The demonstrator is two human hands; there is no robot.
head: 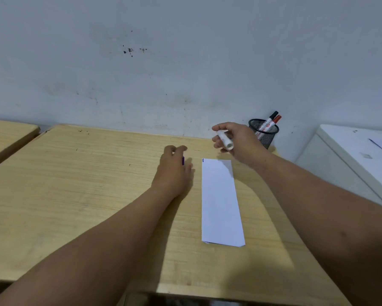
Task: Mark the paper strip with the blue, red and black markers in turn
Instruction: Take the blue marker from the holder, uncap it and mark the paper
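A long white paper strip [220,202] lies on the wooden table [75,184], with a short blue mark [203,160] at its far left corner. My right hand [236,140] hovers above the strip's far end, shut on a white marker body [225,141] whose butt end faces me; its tip is hidden. To the left of the strip, my left hand [174,166] rests on the table with a blue cap [183,161] in its fingers. The red marker [274,122] and black marker [270,119] stand in a black mesh cup [266,134].
The mesh cup stands at the table's far right corner, close behind my right hand. A white cabinet [351,164] is to the right of the table. A second wooden table [6,135] adjoins at the far left. A grey wall runs behind.
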